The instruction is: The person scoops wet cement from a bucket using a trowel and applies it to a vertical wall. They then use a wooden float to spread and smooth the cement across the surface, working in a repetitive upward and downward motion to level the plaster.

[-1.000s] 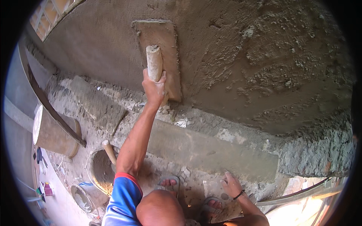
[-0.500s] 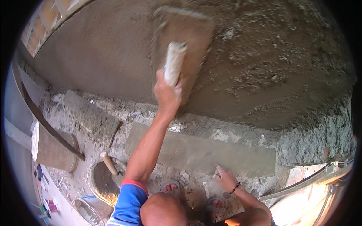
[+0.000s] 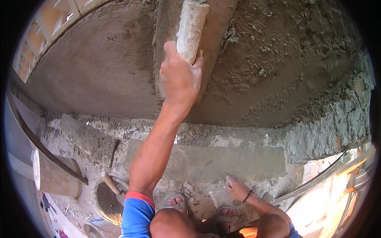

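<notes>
My left hand (image 3: pixel 180 79) is closed round the pale, mortar-crusted round handle of a plastering float (image 3: pixel 224 23). The float's long flat board lies against the wet brown mortar on the wall (image 3: pixel 99 75), its top cut off by the picture's upper edge. Left of the float the mortar is fairly smooth; to the right it is rough and lumpy. My right hand (image 3: pixel 237 189), with a dark beaded bracelet at the wrist, hangs low by the near edge of a long grey board (image 3: pixel 222 162). Its fingers are loosely stretched, and nothing shows in them.
At the left a mortar bucket (image 3: pixel 101 208) holds a wooden-handled tool (image 3: pixel 110 182). Another bucket (image 3: pixel 59 174) lies beyond it, behind a curved dark strip (image 3: pixel 29 129). Rubble and mortar crumbs litter the ground along the wall's foot. My sandalled feet (image 3: pixel 174 201) are below.
My left hand has moved the float up along the wall, so its top has left the picture. The view has shifted slightly. My right hand stays in about the same place.
</notes>
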Demonstrator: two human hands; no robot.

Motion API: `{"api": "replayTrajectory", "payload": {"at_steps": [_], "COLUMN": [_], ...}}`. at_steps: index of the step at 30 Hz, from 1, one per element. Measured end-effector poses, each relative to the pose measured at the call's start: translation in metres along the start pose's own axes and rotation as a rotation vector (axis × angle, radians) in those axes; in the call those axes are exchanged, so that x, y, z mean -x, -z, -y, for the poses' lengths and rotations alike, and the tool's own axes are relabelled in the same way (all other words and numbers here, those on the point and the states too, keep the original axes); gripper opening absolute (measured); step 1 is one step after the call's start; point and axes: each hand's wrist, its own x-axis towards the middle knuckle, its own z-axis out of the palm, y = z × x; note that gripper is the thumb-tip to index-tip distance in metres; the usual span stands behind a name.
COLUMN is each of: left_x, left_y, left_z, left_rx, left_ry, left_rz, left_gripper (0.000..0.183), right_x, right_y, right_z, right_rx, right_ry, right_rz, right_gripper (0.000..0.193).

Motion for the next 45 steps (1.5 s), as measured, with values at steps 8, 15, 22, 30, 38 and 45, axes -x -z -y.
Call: {"api": "replayTrajectory", "payload": {"at_steps": [8,15,22,30,38,45], "left_x": [0.058,0.023,0.022,0.039,-0.024,0.041], "left_y": [0.001,0.035,0.020,-0.008,0.008,0.001], "left_z": [0.104,0.164,0.142,0.128,-0.021,0.065], "left_rx": [-0.117,0.072,-0.025,-0.194,-0.276,-0.312], "left_ry": [-0.001,0.094,-0.133,-0.258,-0.311,-0.275], "left_rz": [-0.010,-0.167,0.004,0.100,0.096,0.213], "left_gripper": [0.043,0.037,0.045,0.049,0.040,0.039], "right_x": [0.010,0.041,0.062,0.039,0.023,0.017], "right_y": [0.004,-0.005,-0.009,-0.013,-0.024,-0.019], "right_z": [0.014,0.004,-0.031,-0.005,0.004,0.015], "right_rx": [0.020,0.076,0.135,0.029,0.119,0.097], "right_ry": [-0.019,-0.090,-0.116,0.000,-0.119,-0.028], "right_rz": [-0.016,-0.134,-0.032,-0.023,0.031,-0.015], "right_gripper": [0.054,0.052,0.047,0.059,0.056,0.053]}}
